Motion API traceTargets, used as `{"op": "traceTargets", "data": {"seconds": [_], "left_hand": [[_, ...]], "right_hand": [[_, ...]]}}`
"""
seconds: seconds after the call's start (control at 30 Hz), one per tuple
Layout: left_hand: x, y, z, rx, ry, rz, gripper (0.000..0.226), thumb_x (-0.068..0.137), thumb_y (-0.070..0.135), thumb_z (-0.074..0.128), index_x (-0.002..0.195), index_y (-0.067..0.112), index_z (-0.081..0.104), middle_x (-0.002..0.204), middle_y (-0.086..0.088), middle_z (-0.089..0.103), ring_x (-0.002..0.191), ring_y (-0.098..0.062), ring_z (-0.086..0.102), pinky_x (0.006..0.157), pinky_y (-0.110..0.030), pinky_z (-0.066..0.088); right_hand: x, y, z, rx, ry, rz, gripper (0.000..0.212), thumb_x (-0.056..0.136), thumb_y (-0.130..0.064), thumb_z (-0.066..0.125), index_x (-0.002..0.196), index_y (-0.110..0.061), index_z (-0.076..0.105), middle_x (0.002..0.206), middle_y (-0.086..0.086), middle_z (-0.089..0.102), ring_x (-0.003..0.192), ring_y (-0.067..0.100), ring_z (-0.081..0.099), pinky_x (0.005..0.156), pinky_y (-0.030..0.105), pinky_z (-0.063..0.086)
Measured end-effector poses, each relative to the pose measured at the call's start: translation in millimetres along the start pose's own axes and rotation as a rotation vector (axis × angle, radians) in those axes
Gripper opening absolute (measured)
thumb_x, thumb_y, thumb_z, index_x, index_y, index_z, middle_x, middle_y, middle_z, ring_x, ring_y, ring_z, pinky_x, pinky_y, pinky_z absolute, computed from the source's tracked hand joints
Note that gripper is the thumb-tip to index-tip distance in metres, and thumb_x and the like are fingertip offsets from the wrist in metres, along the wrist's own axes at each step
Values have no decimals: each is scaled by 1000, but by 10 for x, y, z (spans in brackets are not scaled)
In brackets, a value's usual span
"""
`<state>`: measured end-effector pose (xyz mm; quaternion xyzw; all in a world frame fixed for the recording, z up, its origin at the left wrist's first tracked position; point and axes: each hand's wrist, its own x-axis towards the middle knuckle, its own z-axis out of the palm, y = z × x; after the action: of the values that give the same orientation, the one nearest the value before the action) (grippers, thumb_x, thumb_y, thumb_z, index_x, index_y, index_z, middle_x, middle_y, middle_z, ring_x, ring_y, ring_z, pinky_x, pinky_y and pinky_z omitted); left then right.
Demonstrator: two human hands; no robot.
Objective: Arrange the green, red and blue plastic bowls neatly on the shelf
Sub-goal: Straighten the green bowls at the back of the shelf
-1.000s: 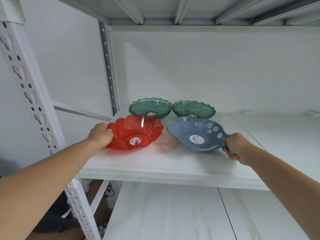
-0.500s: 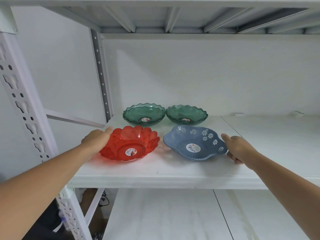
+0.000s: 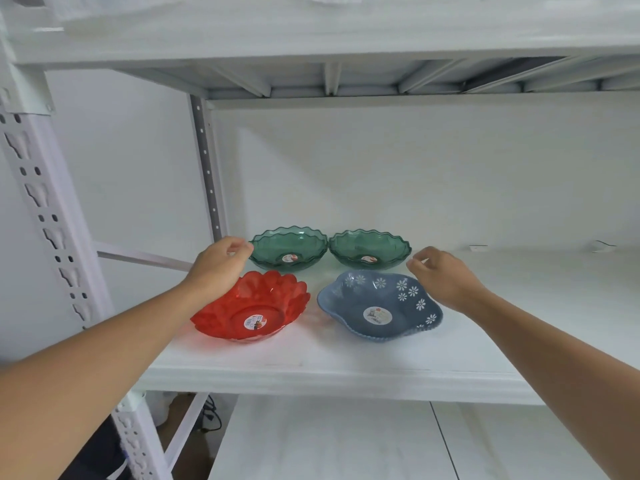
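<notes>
Two green scalloped bowls stand side by side at the back of the white shelf (image 3: 311, 368): the left green bowl (image 3: 288, 247) and the right green bowl (image 3: 370, 249). In front of them rest a red petal-shaped bowl (image 3: 254, 306) and a blue bowl with white flowers (image 3: 379, 304). My left hand (image 3: 218, 265) hovers over the red bowl's far left rim, fingertips at the left green bowl's edge, holding nothing. My right hand (image 3: 440, 275) hangs beside the right green bowl's rim, above the blue bowl's far right edge, fingers curled and empty.
A perforated white upright (image 3: 45, 216) stands at the near left and a grey post (image 3: 206, 168) at the back left corner. The upper shelf's underside (image 3: 332, 81) is close overhead. A lower shelf (image 3: 329, 441) lies below. The shelf continues bare to the right.
Both hands let go of the red and blue bowls and moved back toward the green bowls. The red and blue bowls now rest flat on the shelf.
</notes>
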<state>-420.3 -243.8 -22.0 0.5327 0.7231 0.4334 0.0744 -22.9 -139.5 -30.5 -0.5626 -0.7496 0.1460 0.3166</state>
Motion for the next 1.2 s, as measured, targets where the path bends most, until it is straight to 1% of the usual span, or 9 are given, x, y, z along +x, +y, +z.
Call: {"op": "traceTargets", "data": {"seconds": [0.37, 0.57, 0.67, 0.77, 0.9, 1.0, 1.07, 1.13, 1.2], "left_hand": [[168, 139, 95, 144, 52, -60, 56, 105, 58, 31, 127, 23, 68, 135, -6, 68, 128, -31, 60, 95, -37, 41], [647, 5, 122, 87, 20, -49, 64, 107, 56, 27, 135, 21, 73, 139, -1, 68, 128, -28, 61, 108, -41, 49], [984, -192, 179, 162, -31, -25, 61, 108, 51, 25, 108, 12, 73, 109, -10, 71, 105, -32, 65, 94, -42, 50], [1344, -373, 284, 239, -46, 11, 51, 107, 45, 26, 74, 11, 46, 75, -16, 55, 75, -34, 55, 66, -39, 40], [1742, -548, 399, 231, -48, 20, 49, 102, 47, 28, 71, 11, 43, 71, -9, 56, 69, -26, 53, 61, -36, 37], [1899, -690, 537, 233, -134, 2, 56, 95, 54, 28, 81, 11, 59, 85, -9, 70, 82, -27, 64, 65, -35, 43], [2026, -781, 632, 213, -170, -30, 57, 100, 58, 33, 110, 16, 71, 114, -10, 74, 104, -29, 68, 79, -36, 49], [2141, -822, 678, 205, -189, -117, 64, 104, 59, 38, 145, 14, 59, 144, -13, 63, 126, -32, 62, 92, -37, 48], [2197, -812, 699, 200, -221, -204, 73, 104, 62, 39, 155, 11, 47, 148, -14, 58, 126, -33, 62, 90, -36, 51]], "right_hand": [[386, 91, 167, -17, -118, -59, 34, 104, -46, 51, 124, -21, 61, 112, 3, 70, 99, 25, 65, 82, 39, 51], [795, -9, 321, -75, -126, -37, 23, 101, -45, 52, 107, -26, 62, 89, -5, 64, 83, 19, 66, 70, 36, 46], [1019, 0, 391, -62, -109, 20, 19, 99, -45, 54, 106, -29, 61, 99, -2, 63, 85, 18, 63, 72, 35, 43], [1209, 54, 432, -65, -82, 96, 22, 97, -43, 55, 103, -23, 62, 96, 5, 69, 81, 24, 65, 67, 34, 47], [1448, 178, 531, -77, -27, 171, 31, 95, -35, 53, 105, -8, 64, 84, 8, 73, 68, 26, 60, 66, 36, 49], [1598, 333, 625, -94, -34, 233, 35, 96, -36, 52, 110, -6, 60, 86, 5, 70, 69, 24, 59, 68, 37, 50], [1731, 451, 684, -117, 10, 274, 35, 97, -39, 51, 117, -10, 55, 103, 9, 68, 83, 26, 64, 76, 40, 53], [1871, 542, 725, -151, 34, 315, 40, 97, -41, 50, 126, -13, 49, 116, 11, 62, 96, 32, 64, 80, 40, 52], [1977, 610, 755, -145, -16, 358, 41, 97, -43, 49, 126, -15, 44, 112, 11, 62, 89, 32, 67, 75, 38, 53]]}}
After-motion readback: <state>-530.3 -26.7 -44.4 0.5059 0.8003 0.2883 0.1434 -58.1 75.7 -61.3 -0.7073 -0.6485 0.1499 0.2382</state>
